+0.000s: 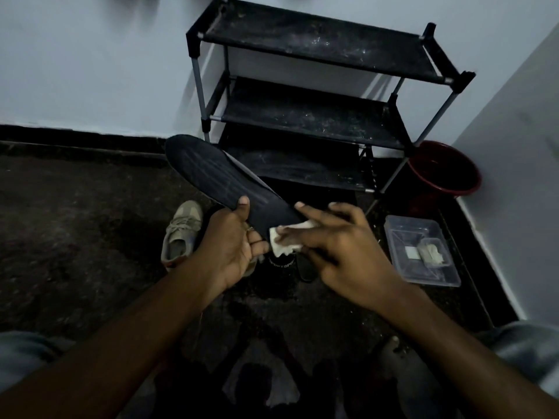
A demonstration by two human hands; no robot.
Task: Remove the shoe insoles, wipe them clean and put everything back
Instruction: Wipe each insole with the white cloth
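A long black insole [217,173] is held up in front of the shoe rack, its toe end pointing up and left. My left hand [233,240] grips its heel end, thumb on the top face. My right hand [338,240] presses a white wipe [284,238] against the heel end, with the fingers spread over the wipe. A beige shoe [181,234] lies on the dark floor below my left hand. Another black insole [305,267] lies on the floor under my right hand, mostly hidden.
A black three-shelf shoe rack [317,116] stands against the wall ahead. A red bucket [444,170] sits in the corner at right. A clear plastic box [420,252] with wipes rests on the floor by the right wall. My knees frame the bottom corners.
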